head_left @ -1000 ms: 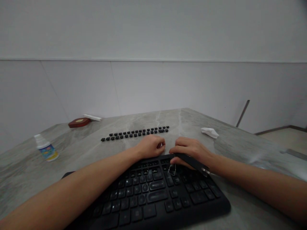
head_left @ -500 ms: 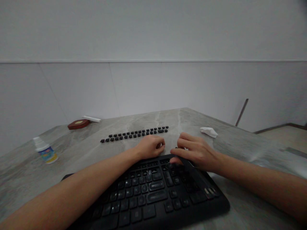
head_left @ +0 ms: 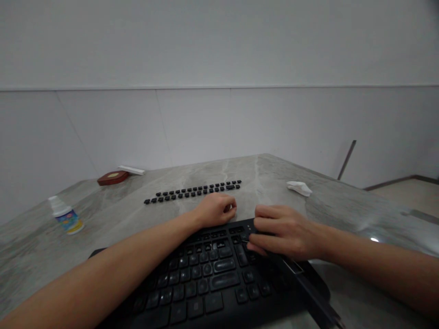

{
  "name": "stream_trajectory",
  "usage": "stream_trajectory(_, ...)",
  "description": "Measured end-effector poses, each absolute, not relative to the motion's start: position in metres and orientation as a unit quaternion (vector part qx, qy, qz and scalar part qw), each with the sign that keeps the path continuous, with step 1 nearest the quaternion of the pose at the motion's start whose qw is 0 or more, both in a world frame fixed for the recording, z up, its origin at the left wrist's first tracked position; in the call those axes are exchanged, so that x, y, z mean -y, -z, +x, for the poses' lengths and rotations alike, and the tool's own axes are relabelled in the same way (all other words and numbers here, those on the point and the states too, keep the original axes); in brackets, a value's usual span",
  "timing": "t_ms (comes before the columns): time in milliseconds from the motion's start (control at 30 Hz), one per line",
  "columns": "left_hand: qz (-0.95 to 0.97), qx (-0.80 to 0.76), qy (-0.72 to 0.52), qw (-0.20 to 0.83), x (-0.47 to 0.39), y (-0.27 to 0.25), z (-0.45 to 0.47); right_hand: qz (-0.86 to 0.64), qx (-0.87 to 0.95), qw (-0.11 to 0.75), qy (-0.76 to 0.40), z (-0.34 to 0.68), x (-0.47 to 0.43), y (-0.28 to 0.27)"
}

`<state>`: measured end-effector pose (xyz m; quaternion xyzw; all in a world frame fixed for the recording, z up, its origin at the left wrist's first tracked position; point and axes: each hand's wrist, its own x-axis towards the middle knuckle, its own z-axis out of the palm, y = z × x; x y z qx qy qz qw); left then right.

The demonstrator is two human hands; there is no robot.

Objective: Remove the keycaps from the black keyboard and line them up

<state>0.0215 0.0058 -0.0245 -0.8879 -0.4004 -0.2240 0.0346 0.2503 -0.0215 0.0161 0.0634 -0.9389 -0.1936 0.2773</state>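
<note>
A black keyboard lies in front of me, with keycaps gone from its far rows. My left hand rests by its far edge, fingers loosely curled and closed, with nothing visible in them. Over the keyboard's right part, my right hand grips what looks like a keycap puller, with a long dark handle and metal wire. One wire tip is near the far keys beside the fingers. Beyond the left hand, removed black keycaps lie on the table in two rows.
A white-capped bottle with a colourful label stands at the left of the grey marbled table. Farther back are a reddish-brown box and a white strip. A crumpled white tissue lies on the right.
My right hand has moved slightly nearer to me, and the puller has shifted so its handle extends past the keyboard's near right side. My left hand has not moved.
</note>
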Motion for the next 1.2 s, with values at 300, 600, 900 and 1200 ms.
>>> stream_trajectory(300,-0.891,0.396,0.221,0.029,-0.007,0.024,0.021,-0.007,0.955,0.297,-0.023,0.245,0.015,0.000)
stream_trajectory(600,-0.892,0.395,0.218,0.021,-0.008,0.026,0.021,-0.208,0.912,0.295,-0.192,0.244,0.010,0.011)
stream_trajectory(900,-0.883,0.393,0.254,-0.031,-0.003,0.021,0.023,-0.286,0.873,0.299,-0.259,0.237,0.013,0.005)
stream_trajectory(1200,-0.901,0.301,0.235,-0.204,0.003,0.011,0.022,-0.175,0.896,0.373,-0.167,0.238,0.010,0.014)
